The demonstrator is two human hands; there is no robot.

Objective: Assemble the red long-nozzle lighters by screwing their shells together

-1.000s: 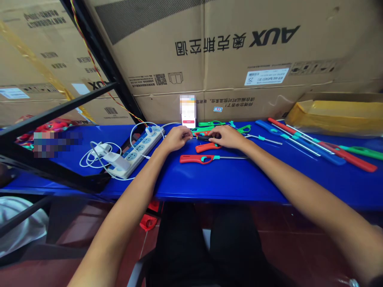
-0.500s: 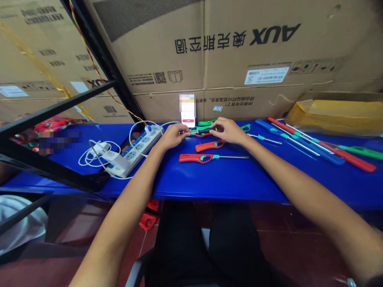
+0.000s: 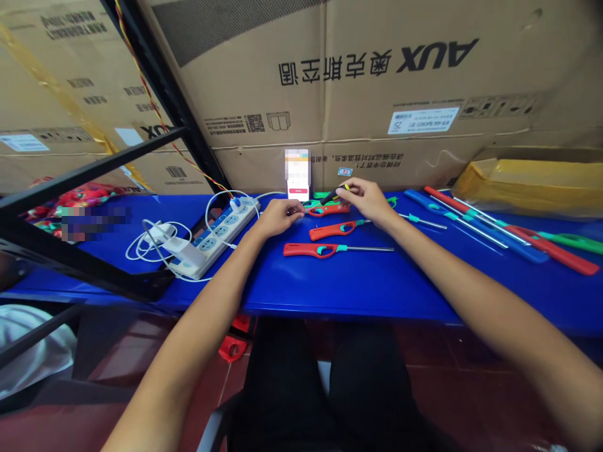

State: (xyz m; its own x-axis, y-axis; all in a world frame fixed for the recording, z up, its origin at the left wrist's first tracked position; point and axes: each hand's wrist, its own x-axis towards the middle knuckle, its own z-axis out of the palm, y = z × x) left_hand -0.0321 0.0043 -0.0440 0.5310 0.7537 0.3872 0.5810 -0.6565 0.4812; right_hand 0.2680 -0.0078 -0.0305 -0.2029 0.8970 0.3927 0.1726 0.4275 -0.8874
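My right hand (image 3: 370, 199) is closed around a screwdriver (image 3: 333, 194) with a black and yellow handle, tilted with its front end down to the left. Beneath it lies an orange-red lighter (image 3: 335, 208) with a teal trigger, its nozzle end to the left. My left hand (image 3: 279, 218) pinches that nozzle end; the fingers partly cover it. Nearer to me are a second orange lighter (image 3: 332, 231), its rod running towards my right wrist, and a long red lighter (image 3: 308, 249) with a metal rod. A green lighter (image 3: 326, 195) shows partly behind the screwdriver.
A lit phone (image 3: 298, 179) leans on a large cardboard box (image 3: 358, 119). A power strip (image 3: 221, 233) with white cables is left. Several long lighters, including a blue one (image 3: 424, 202), lie right, before a yellow-taped carton (image 3: 532, 182). A black metal frame (image 3: 85, 251) stands left on the blue table (image 3: 339, 289).
My right hand has lifted slightly and the screwdriver has gone from nearly flat to tilted, showing more of the orange-red lighter. My left hand has shifted slightly right and down.
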